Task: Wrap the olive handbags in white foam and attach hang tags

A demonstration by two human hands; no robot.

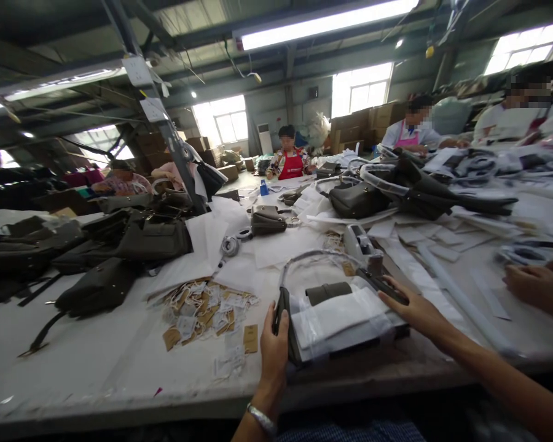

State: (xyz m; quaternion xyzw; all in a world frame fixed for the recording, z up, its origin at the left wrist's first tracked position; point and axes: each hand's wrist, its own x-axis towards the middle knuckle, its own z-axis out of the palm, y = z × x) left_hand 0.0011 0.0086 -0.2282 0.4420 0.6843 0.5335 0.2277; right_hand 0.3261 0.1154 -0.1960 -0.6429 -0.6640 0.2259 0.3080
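Observation:
A dark olive handbag [325, 293] lies flat at the near edge of the white table [74, 356], partly wrapped in clear plastic and white paper, its wrapped handle arching above it. My left hand [274, 347] grips the bag's left edge, fingers closed round it. My right hand [408, 307] lies on the bag's right top corner, fingers stretched forward and touching a dark strap or tool there. A silver bracelet sits on my left wrist.
A heap of paper hang tags [203, 310] lies left of the bag. Several olive handbags [120, 245] are piled at the left and more [396, 190] at the back right. Another person's hand [534, 285] rests at the right edge. Co-workers sit at the far end.

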